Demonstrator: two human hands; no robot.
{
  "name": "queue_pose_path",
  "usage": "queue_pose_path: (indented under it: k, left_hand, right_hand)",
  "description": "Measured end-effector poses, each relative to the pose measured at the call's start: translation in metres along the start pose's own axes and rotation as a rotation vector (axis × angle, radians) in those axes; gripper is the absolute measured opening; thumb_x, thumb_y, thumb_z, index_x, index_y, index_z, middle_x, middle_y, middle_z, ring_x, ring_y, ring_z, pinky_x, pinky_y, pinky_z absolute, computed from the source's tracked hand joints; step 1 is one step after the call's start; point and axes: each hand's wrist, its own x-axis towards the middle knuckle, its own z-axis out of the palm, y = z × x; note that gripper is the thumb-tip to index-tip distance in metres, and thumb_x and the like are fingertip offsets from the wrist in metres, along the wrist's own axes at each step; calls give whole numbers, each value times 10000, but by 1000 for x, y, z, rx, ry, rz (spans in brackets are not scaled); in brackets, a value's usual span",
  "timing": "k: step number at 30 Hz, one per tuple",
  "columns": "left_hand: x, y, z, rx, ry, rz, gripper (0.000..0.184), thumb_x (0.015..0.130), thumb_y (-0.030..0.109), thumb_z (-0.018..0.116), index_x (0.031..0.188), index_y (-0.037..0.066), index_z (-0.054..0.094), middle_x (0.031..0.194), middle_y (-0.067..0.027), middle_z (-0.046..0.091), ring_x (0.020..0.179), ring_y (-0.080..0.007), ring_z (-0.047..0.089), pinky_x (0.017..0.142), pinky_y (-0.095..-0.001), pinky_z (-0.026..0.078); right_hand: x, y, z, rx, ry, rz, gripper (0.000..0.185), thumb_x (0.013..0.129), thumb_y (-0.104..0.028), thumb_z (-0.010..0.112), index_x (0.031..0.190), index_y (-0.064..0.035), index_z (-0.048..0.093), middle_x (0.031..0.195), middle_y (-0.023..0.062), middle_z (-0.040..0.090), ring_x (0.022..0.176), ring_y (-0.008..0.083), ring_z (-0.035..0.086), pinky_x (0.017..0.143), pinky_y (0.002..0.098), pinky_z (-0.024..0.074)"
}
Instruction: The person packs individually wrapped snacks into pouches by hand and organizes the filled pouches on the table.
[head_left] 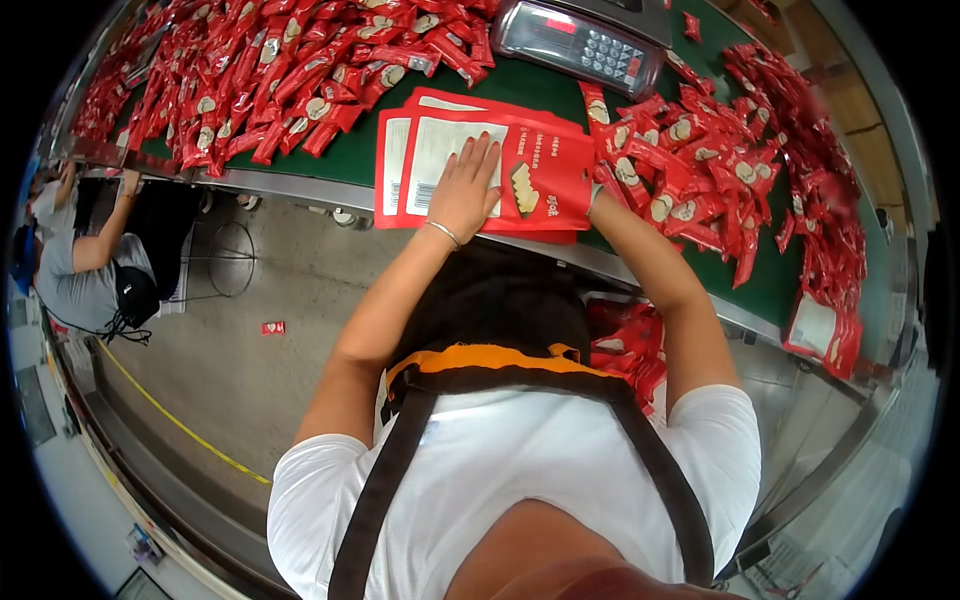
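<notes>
My left hand (463, 192) lies flat with its fingers stretched out on a red pouch (550, 160) with a white label panel and a barcode. Under it, more flat red pouches (393, 150) are stacked, fanned out slightly to the left and back. At the right end of the top pouch is my right hand (597, 200). Its fingers are hidden by the pouch edge, and I cannot tell whether they are inside or underneath. The stack rests at the near edge of the green table (545, 90).
Small red packets (270, 85) are heaped at the back left, others (700, 165) on the right. Behind the pouches stands a digital scale (570, 45). A filled pouch (820, 330) lies far right. A co-worker (95, 265) is at the left. One packet (272, 328) is on the floor.
</notes>
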Motion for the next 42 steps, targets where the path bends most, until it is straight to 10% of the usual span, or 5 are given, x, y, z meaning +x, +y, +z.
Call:
queue_pose_path:
  k: [19,35,37,42]
  left_hand:
    - [-15,-5,-7,-29,29,-192,743,885,168,532,1473,-55,137,1548,-240,161,1441,-365,170,1163,-521,76]
    - [73,-19,-15,27,-117,106,488,957,305,443,1430,188,420,1503,-124,344,1421,-329,236,1143,-585,30]
    - [104,-23,-17,80,-147,81,402,915,286,548,1281,121,566,1254,-132,594,1180,-269,540,1087,-484,293]
    - [135,-58,7,-360,-293,-5,183,852,170,634,967,31,659,828,-113,676,712,-193,612,704,-328,477]
  right_hand:
    - [0,3,18,-6,-9,-56,274,857,-143,628,1088,4,637,1030,93,675,992,169,631,829,322,506]
    - [6,-3,14,-23,14,-39,261,857,-145,628,1072,1,647,1009,93,680,983,175,634,829,322,505]
    - [5,-4,12,-29,19,-29,260,856,-146,628,1070,0,648,1006,93,681,982,176,635,829,322,505]
    - [9,-5,9,-26,24,-8,256,856,-147,628,1065,-1,651,999,93,682,979,178,636,829,322,505]
